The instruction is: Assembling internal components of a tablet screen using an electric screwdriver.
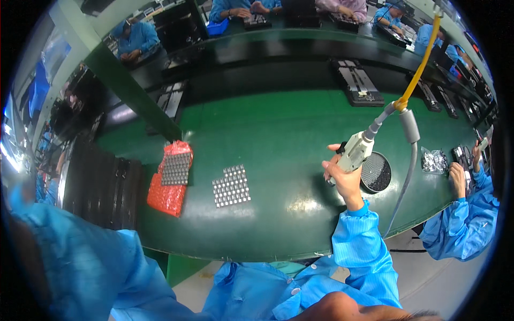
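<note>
My right hand (347,181) is wrapped round a pale grey electric screwdriver (357,152), raised above the green table. A grey cord runs off its upper end beside a yellow hose (420,67). Just right of the hand, a round dish (373,162) holds small black pieces that look like screws. My left sleeve (80,241) stretches to the left rim of the picture; no left hand can be made out there. Left of centre lies a sheet of small metallic parts in rows (231,187). A similar sheet (176,169) rests on red bubble wrap (167,199).
Black panels (101,187) stand stacked at the table's left end, near a green post (136,88). Black flat units (357,83) sit along the far side. At right, a co-worker's hands (458,179) work near a clear bag of silvery parts (435,161). The screwdriver's cord (409,182) hangs over the table.
</note>
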A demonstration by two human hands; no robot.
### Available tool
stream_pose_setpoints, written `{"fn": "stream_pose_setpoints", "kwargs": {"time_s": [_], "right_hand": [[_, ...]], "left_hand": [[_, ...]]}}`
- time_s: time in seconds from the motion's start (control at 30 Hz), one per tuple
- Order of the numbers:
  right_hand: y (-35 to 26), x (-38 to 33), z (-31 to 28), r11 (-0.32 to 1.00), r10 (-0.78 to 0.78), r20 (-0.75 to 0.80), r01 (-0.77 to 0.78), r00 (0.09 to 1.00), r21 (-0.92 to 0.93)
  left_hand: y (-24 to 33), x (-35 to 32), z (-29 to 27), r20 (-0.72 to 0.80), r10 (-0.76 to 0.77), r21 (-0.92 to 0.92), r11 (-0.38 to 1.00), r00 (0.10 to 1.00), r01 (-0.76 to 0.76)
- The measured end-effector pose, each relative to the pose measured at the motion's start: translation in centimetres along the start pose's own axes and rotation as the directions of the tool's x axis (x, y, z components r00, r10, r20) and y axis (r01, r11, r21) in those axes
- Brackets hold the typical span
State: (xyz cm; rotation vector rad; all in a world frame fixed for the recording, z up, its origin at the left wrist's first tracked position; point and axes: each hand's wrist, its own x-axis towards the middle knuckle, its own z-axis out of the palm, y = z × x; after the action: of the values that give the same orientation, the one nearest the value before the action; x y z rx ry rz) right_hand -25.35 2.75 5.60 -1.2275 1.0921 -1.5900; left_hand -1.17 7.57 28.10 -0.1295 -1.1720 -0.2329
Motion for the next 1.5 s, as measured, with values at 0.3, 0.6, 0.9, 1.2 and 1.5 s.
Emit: {"fn": "stream_pose_setpoints", "kwargs": {"time_s": [0.3, 0.6, 0.9, 1.2, 1.5], "right_hand": [[-0.1, -0.2, 0.2, 0.999, -0.039, -0.015, 0.039, 0.999, 0.037], [0.3, -0.4, -0.8, 0.996, -0.042, -0.032, 0.040, 0.999, -0.075], [-0.3, 1.1, -1.1, 0.995, 0.031, -0.119, -0.042, 0.992, -0.092], [0.1, 0.2, -0.9, 0.998, -0.015, -0.087, 0.010, 0.996, -0.066], [-0.8, -0.1, -0.7, 0.988, 0.032, -0.048, -0.039, 0.998, -0.152]], "left_hand": [[1.8, 2.4, 1.8, 0.079, 0.137, -0.127, 0.984, 0.987, -0.126], [-3.5, -6.4, -2.0, 0.536, -0.243, 0.333, 0.941, 0.809, 0.063], [-6.3, -3.5, -3.0, 0.386, -0.097, 0.518, 0.846, 0.917, -0.128], [-5.6, -3.2, -4.8, 0.350, -0.177, 0.559, 0.828, 0.920, -0.054], [-3.2, -3.6, -6.7, 0.305, -0.202, 0.661, 0.749, 0.931, -0.054]]}}
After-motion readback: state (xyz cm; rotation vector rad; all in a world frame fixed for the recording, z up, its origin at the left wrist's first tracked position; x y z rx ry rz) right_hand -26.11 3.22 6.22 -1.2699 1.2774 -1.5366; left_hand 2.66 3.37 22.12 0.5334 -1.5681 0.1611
